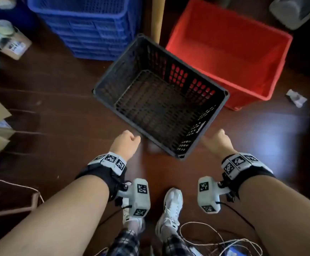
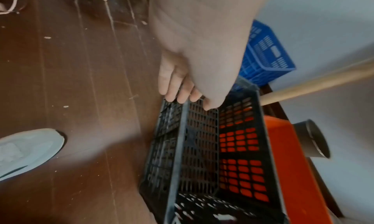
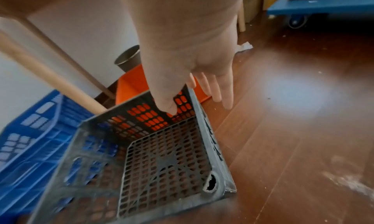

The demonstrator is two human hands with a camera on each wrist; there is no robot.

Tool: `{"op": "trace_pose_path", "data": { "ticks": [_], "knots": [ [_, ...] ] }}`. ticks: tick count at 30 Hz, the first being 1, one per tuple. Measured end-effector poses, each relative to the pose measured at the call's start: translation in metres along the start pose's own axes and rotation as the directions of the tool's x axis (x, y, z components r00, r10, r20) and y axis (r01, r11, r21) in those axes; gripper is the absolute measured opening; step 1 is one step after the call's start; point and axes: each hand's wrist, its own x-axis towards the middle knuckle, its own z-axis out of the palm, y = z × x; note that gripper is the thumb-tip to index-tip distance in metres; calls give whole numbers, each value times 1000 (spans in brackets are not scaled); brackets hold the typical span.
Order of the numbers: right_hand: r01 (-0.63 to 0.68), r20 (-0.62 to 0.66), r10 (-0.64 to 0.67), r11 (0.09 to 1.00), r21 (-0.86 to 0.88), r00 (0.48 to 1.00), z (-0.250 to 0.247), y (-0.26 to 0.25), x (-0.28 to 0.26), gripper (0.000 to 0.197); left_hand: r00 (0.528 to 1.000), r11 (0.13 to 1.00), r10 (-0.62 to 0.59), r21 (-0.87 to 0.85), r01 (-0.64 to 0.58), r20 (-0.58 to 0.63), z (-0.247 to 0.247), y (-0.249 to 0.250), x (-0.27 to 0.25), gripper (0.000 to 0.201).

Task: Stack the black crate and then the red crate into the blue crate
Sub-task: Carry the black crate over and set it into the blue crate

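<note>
The black crate [image 1: 159, 95] sits on the wooden floor [image 1: 58, 100], touching the red crate [image 1: 230, 50] behind it, with the blue crate [image 1: 87, 24] well apart to the left. The left hand [image 1: 125, 143] and right hand [image 1: 218, 142] reach for its near corners, fingers straight and loosely spread, gripping nothing.

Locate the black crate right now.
In the head view the black crate sits mid-floor, just ahead of the left hand and right hand, red crate behind-right, blue crate behind-left.
</note>
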Motion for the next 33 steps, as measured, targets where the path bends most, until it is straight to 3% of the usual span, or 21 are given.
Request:
{"op": "trace_pose_path", "data": {
  "ticks": [2, 4, 8, 12, 15, 20, 24, 33],
  "knots": [
    [-65, -3, 66, 995, 75, 998, 19, 8, 27, 71, 994, 976, -109, -192, 106, -9, 23, -14, 34, 57],
    [-111, 36, 106, 976, 186, 994, 37, 15, 58, 75, 979, 879, -203, -433, 198, 35, 42, -20, 62, 73],
    [-69, -15, 83, 906, 417, 996, 60, 19, 106, 68, 970, 695, -224, -682, 228, 96, 71, -17, 103, 83],
    [-86, 32, 83, 794, 602, 996, 72, 22, 139, 33, 978, 647, -207, -747, 153, 21, 85, -14, 130, 67],
    [-119, 99, 71, 751, 650, 993, 78, 26, 140, 43, 973, 664, -229, -737, 126, -40, 87, -15, 137, 54],
    [-88, 86, 39, 709, 699, 996, 88, 7, 91, 31, 948, 774, -275, -621, 119, -162, 68, -24, 119, 70],
    [-56, 58, 19, 676, 734, 998, 79, -28, 34, 30, 966, 800, -244, -580, 151, -86, 27, -31, 79, 60],
    [-254, 266, 100, 720, 646, 959, 5, -96, -120, 19, 942, 773, -321, -600, 205, -92, -90, -15, -53, 71]
  ]
}}
